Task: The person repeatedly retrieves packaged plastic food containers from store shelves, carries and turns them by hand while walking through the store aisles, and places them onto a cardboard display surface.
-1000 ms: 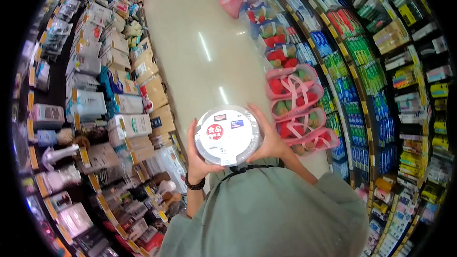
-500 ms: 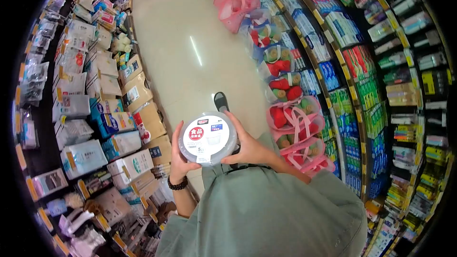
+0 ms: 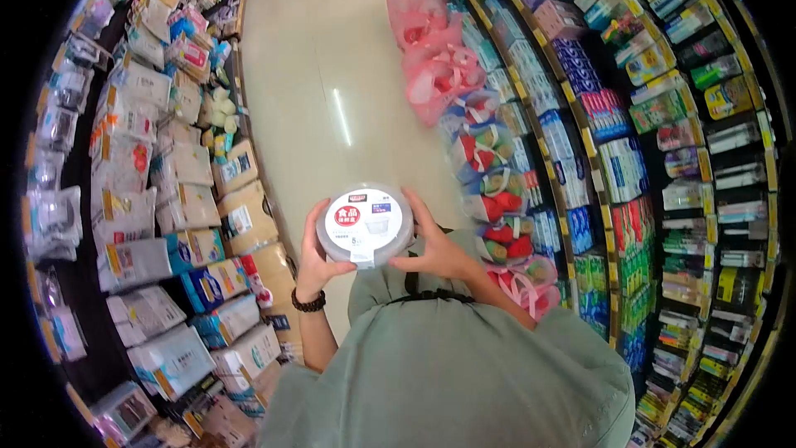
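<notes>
Between my two hands is a round plastic food container pack (image 3: 369, 228), with a white label carrying red and blue print on its top. My left hand (image 3: 319, 253) grips its left side, thumb along the near edge; a dark beaded bracelet circles that wrist. On the opposite side my right hand (image 3: 435, 249) curls round the rim, its thumb also at the near edge. The label faces up toward me, and the pack is held in front of my green clothing (image 3: 464, 365). Its underside is hidden.
Packaged goods hang and lie on the left shelves (image 3: 195, 257). Toothpaste boxes and brushes fill the right shelves (image 3: 622, 166). Pink bags (image 3: 423, 33) and clear bags with red items (image 3: 489, 158) stand along the right of the pale floor (image 3: 290, 75).
The shelves and bags ahead have shifted down in view as I have moved forward along the aisle. Both hands still hold the container pack, now slightly higher in view and a little to the right.
</notes>
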`<state>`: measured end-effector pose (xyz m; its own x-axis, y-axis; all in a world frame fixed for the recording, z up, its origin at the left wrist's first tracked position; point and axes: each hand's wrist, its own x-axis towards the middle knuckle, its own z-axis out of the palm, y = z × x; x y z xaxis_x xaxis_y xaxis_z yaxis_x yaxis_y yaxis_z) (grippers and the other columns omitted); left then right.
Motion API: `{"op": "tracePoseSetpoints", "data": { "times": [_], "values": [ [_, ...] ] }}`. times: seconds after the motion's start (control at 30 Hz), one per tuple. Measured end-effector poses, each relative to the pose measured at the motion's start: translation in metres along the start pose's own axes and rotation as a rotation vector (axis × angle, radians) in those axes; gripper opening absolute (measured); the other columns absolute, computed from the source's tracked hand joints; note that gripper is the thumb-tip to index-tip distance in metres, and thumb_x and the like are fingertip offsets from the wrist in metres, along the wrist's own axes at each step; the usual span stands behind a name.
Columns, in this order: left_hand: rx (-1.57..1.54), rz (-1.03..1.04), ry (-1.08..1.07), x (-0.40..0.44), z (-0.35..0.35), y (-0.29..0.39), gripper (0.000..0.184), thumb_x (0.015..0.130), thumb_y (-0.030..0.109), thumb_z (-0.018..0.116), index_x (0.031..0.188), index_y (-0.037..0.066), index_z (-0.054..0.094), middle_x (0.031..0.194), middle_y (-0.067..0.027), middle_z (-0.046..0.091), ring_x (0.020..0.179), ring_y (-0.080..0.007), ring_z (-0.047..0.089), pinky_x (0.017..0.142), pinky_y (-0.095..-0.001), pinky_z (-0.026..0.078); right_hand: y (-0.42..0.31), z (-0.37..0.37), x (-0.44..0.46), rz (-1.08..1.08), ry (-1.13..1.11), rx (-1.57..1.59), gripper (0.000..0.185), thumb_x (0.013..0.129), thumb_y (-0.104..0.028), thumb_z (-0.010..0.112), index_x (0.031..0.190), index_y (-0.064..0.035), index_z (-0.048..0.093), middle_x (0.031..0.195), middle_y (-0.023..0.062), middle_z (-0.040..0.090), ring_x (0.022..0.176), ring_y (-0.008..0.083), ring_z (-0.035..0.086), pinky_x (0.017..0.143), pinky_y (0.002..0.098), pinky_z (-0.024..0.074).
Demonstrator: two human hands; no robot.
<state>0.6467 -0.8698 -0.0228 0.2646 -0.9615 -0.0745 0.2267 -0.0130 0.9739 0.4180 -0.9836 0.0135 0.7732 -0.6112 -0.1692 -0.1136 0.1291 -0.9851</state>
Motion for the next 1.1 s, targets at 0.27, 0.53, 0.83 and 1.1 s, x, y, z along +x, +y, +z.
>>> {"op": "tracePoseSetpoints", "data": {
  "times": [0.27,0.53,0.83,1.1],
  "values": [
    [-0.046,0.015,0.071,0.167,-0.031,0.000,0.125,0.053,0.028,0.098,0.151,0.003,0.025,0.145,-0.0146,0.040,0.134,-0.0273,0.045,0.112,-0.0408,0.039,0.007,-0.070,0.169,-0.091,0.006,0.025,0.114,0.076,-0.021,0.082,0.159,-0.0067,0.005,0.160,0.0186,0.020,0.148,0.0295,0.023,0.119,0.0464,0.0246],
    [0.030,0.021,0.124,0.400,-0.077,0.053,0.126,0.055,0.026,0.098,0.152,0.003,0.023,0.145,-0.0148,0.041,0.134,-0.0268,0.045,0.112,-0.0403,0.039,-0.034,-0.160,0.400,-0.175,0.001,0.007,0.111,0.078,-0.019,0.079,0.159,-0.0046,0.004,0.162,0.0186,0.017,0.149,0.0310,0.023,0.120,0.0453,0.0217],
    [-0.117,0.163,0.226,0.586,-0.139,0.099,0.128,0.054,0.031,0.098,0.153,0.001,0.022,0.143,-0.0164,0.045,0.133,-0.0286,0.048,0.111,-0.0420,0.042,-0.105,-0.212,0.603,-0.303,-0.041,0.027,0.106,0.080,-0.018,0.078,0.158,-0.0049,0.008,0.160,0.0158,0.022,0.146,0.0296,0.028,0.117,0.0445,0.0273],
    [-0.231,0.088,0.216,0.760,-0.199,0.080,0.128,0.053,0.035,0.098,0.152,0.004,0.023,0.143,-0.0157,0.045,0.133,-0.0290,0.048,0.111,-0.0427,0.043,-0.110,-0.270,0.776,-0.259,-0.015,0.014,0.096,0.084,-0.014,0.075,0.157,-0.0048,0.014,0.158,0.0144,0.026,0.142,0.0272,0.033,0.113,0.0445,0.0315]
  ]
}}
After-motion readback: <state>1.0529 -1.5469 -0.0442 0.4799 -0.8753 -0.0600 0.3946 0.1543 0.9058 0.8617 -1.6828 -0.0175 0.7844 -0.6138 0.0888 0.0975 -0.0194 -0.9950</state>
